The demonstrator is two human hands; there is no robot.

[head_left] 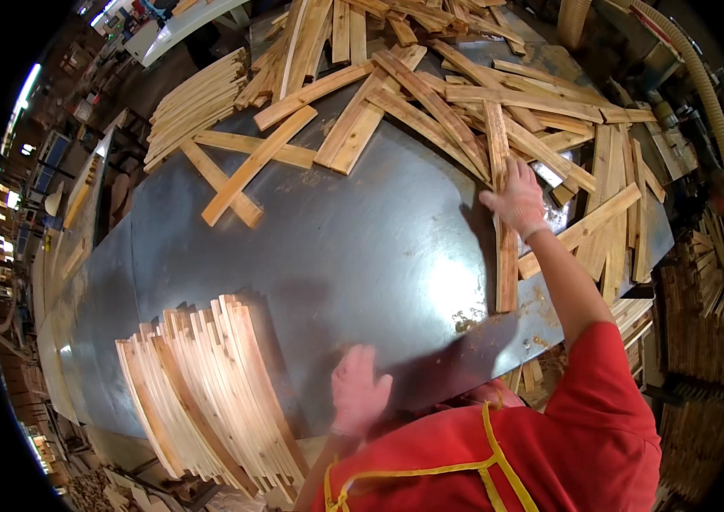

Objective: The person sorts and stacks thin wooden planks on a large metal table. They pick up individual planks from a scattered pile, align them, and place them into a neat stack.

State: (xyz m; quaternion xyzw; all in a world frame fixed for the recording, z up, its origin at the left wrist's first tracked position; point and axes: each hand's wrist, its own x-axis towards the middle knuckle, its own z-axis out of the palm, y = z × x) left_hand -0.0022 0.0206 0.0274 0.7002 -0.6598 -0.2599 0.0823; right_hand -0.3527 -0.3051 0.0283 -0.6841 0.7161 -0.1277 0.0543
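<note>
My right hand (515, 198) reaches out over the dark metal table (353, 247) and presses on a long wooden slat (505, 256) that runs toward me. Its fingers lie over the slat at the edge of a big loose heap of wooden slats (430, 94). My left hand (357, 391) rests flat on the table's near edge, fingers spread, holding nothing. Just left of it stands a neat fanned stack of thin slats (208, 384) on edge. Both hands wear light gloves; my sleeves are red.
Two crossed slats (238, 171) lie apart from the heap at the left. More slat bundles (196, 98) sit at the far left, and stacked wood (712, 341) fills the right side. A ribbed dust hose (703, 85) curves down at the upper right.
</note>
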